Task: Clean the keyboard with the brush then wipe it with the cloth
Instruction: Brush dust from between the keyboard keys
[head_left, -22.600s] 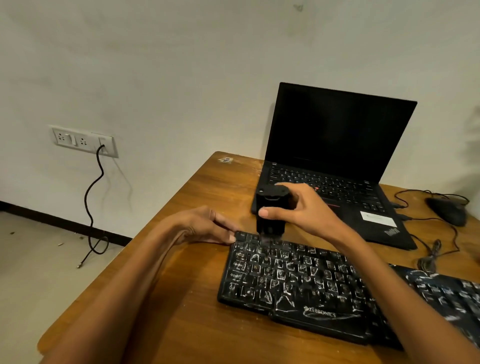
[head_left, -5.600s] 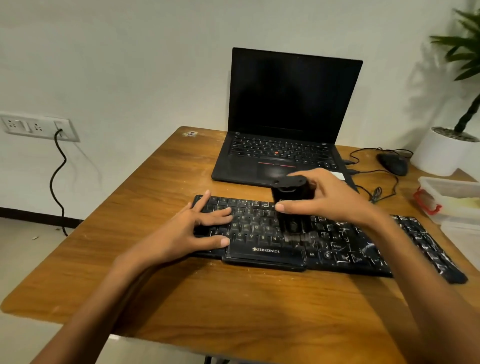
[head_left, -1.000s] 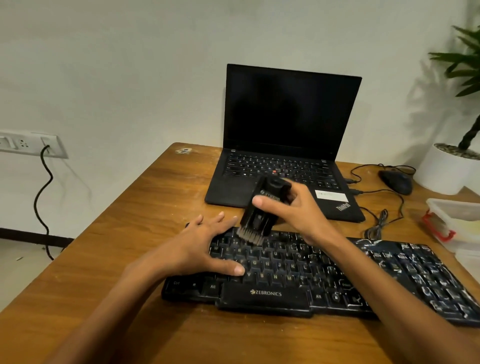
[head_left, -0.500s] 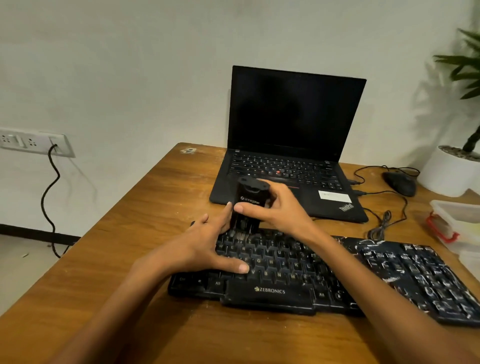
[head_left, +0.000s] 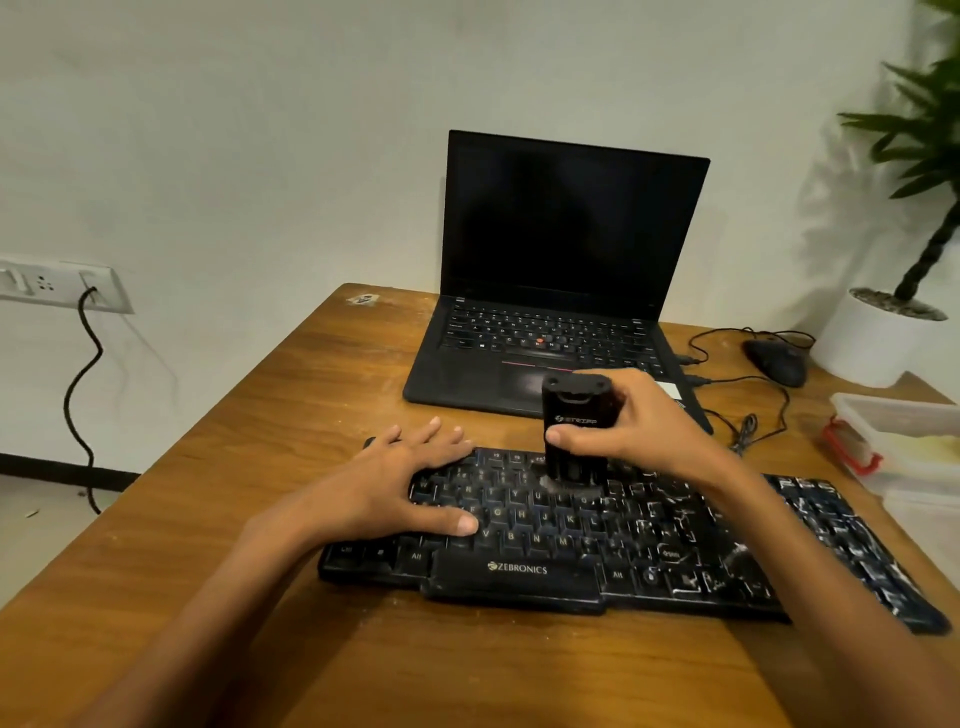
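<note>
A black Zebronics keyboard (head_left: 597, 545) lies across the wooden table, its right half streaked with white dust. My right hand (head_left: 639, 421) grips a black block-shaped brush (head_left: 574, 431), held upright with its bristles pressed on the upper key rows near the middle. My left hand (head_left: 405, 488) lies flat with fingers spread on the keyboard's left end, pinning it down. No cloth is in view.
An open black laptop (head_left: 550, 322) stands behind the keyboard. A black mouse (head_left: 776, 361) and its cables lie at the back right, beside a white plant pot (head_left: 872, 343). Plastic containers (head_left: 893, 436) sit at the right edge. A wall socket (head_left: 62, 283) is at left.
The brush has moved right along the upper key rows, from beside my left fingers toward the keyboard's middle, and stands more upright. My left hand stays on the left end.
</note>
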